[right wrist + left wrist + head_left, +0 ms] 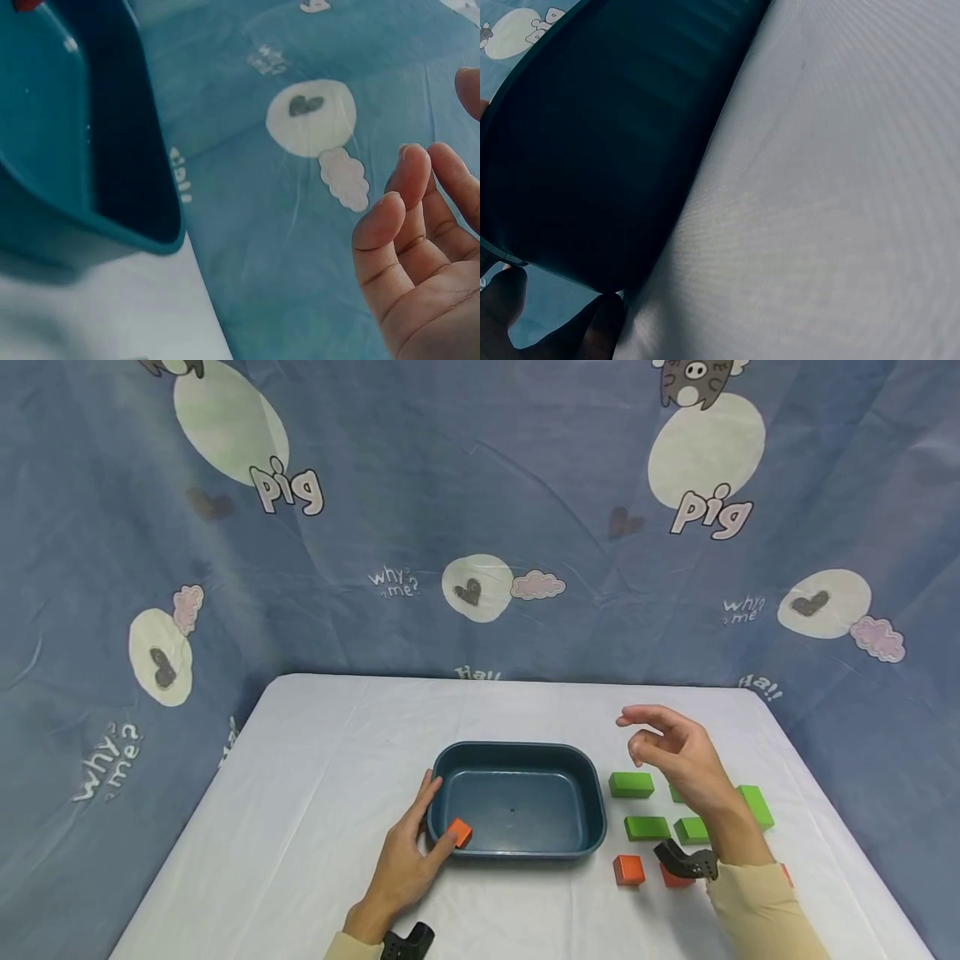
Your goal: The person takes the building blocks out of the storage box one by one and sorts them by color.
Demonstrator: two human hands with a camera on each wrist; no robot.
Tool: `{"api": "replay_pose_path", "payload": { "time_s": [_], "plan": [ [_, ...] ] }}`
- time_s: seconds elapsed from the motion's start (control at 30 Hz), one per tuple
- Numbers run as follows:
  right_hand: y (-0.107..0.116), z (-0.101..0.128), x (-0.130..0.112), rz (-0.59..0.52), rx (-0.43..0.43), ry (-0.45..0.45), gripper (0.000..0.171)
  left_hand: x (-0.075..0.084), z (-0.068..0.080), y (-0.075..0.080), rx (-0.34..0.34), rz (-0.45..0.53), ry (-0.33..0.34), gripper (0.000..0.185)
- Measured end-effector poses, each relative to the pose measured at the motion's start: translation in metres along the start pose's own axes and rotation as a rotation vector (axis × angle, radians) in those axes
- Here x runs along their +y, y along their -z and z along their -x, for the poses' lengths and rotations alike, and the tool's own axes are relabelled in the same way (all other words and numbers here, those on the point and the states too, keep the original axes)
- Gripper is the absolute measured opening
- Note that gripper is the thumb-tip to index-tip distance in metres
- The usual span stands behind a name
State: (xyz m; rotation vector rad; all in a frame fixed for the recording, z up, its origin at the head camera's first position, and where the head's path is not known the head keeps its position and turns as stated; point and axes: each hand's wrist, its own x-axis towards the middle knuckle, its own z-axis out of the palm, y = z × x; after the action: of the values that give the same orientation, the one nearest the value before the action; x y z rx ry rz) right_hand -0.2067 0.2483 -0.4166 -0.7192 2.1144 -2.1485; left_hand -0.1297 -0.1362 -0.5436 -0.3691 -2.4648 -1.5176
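My left hand (408, 852) holds the near left corner of a dark blue plastic bin (517, 752), fingers along its left side and thumb at the front rim. Beside that thumb, inside the bin, lies an orange block (460, 832). In the left wrist view the outer wall of the bin (607, 150) fills the left side, with dark fingertips (506, 292) at its edge. My right hand (686, 760) is raised over the right of the table, fingers bent and thumb apart, holding nothing. The right wrist view shows its bare palm (442, 315).
Several green blocks (632, 785) lie to the right of the bin, partly hidden by the right forearm. Orange blocks (628, 870) sit nearer the front, some behind the wrist strap (686, 860). A white cloth covers the table (315, 827); a blue printed curtain (420, 635) hangs behind.
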Motion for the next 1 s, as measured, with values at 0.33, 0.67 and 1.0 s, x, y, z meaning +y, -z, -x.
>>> {"api": "replay_pose_path", "payload": {
  "time_s": [0.33,0.67,1.0],
  "plan": [
    [-0.022,-0.029,0.008,-0.030,-0.041,0.029,0.038,0.000,-0.001,0.002,0.003,0.014,-0.015,0.072],
    [-0.050,-0.061,0.014,-0.035,-0.115,0.065,0.034,-0.002,0.000,0.002,0.003,0.021,-0.006,0.072],
    [-0.066,-0.076,0.023,-0.019,-0.162,0.054,0.031,-0.004,0.001,0.002,-0.001,0.037,-0.021,0.072]
  ]
}}
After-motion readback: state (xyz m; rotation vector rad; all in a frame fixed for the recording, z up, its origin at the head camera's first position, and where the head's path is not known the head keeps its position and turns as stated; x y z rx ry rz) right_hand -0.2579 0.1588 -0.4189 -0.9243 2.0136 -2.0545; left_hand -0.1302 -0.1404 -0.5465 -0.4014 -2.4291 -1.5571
